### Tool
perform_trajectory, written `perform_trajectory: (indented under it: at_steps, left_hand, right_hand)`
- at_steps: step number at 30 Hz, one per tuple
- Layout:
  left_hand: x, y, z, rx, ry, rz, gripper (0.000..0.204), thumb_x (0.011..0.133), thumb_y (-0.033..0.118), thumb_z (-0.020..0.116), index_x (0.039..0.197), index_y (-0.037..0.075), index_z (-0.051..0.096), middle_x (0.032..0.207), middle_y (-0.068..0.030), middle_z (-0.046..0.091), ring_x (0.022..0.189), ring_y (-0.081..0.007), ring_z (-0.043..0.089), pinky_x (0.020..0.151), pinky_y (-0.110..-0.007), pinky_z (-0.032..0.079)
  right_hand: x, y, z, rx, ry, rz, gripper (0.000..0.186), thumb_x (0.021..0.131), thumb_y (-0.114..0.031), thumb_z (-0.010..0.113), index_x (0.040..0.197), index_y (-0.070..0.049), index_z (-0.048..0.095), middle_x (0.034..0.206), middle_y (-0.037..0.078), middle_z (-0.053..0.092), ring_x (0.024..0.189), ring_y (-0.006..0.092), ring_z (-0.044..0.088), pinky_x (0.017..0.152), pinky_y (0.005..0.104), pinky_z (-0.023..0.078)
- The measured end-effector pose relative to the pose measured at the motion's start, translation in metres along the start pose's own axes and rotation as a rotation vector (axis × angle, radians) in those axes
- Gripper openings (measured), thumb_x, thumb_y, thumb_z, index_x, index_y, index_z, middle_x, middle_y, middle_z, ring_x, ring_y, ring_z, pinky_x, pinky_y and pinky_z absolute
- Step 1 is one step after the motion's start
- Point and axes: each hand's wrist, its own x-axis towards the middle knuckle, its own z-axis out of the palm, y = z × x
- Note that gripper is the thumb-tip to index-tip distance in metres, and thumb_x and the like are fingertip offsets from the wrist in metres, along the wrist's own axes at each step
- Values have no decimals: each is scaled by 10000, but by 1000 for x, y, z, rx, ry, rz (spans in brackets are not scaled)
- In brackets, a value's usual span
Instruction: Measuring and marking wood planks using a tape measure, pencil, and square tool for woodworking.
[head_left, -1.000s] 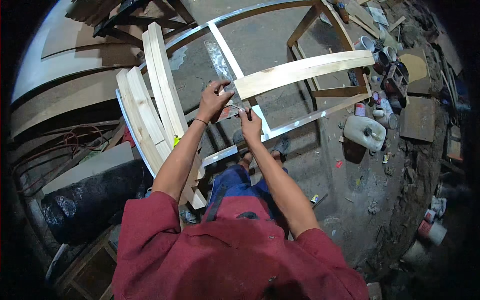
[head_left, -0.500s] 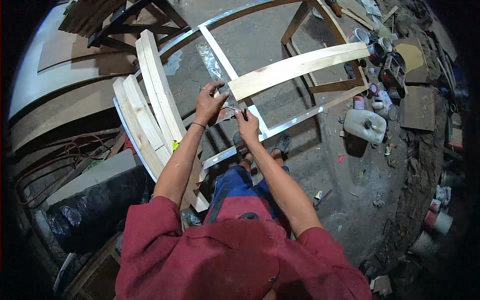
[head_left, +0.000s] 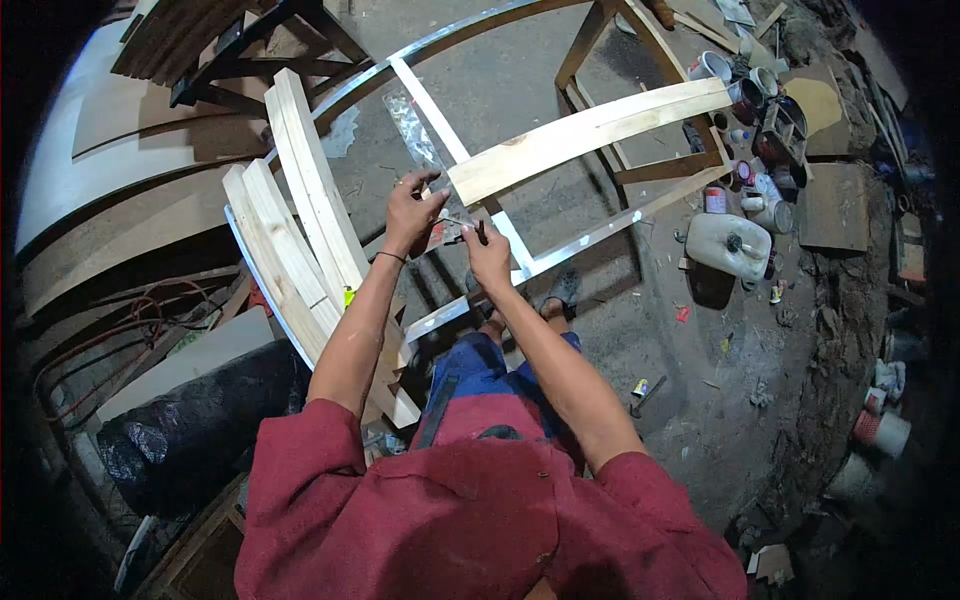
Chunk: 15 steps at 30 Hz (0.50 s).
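Our left hand (head_left: pixel 412 212) sits at the near end of the pale wooden plank (head_left: pixel 590 133), fingers curled and pinched on what looks like a small flat tool, perhaps a ruler or square, pressed where the plank crosses the metal frame (head_left: pixel 520 250); the tool is too small for us to name with confidence. Our right hand (head_left: pixel 488 255) is just beside it, closed around a thin dark stick, likely a pencil, with its tip pointing up toward the plank's end. We judge that we are marking the plank end against the frame bar, lining up a measure before a cut or a fixing. The next move seems to call for a steady left hand holding the guide flat while the right draws a clean line along it. Several more planks (head_left: pixel 300 200) lean stacked to our left, and a white plastic jug (head_left: pixel 728 246) lies on the floor to our right.
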Motion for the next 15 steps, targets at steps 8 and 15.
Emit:
perform_trajectory:
  at_steps: [8,15]
  left_hand:
    - [2,-7,-1,47,-14,-144,431,850,162,870,1252,72,745,1131,-81,716,1017,-179,682,894,-334,540]
    - [4,-12,-4,1,-1,-107,438,846,200,874,1249,83,748,1161,-83,724,1069,-199,685,946,-342,536]
  right_hand:
    - [0,-2,-1,-12,-6,38,290,1031,-234,701,1150,26,752,929,57,766,860,101,651,797,291,523]
    - [3,0,0,-15,-3,8,287,1022,-224,711,1158,25,752,896,56,755,836,119,653,787,296,525]
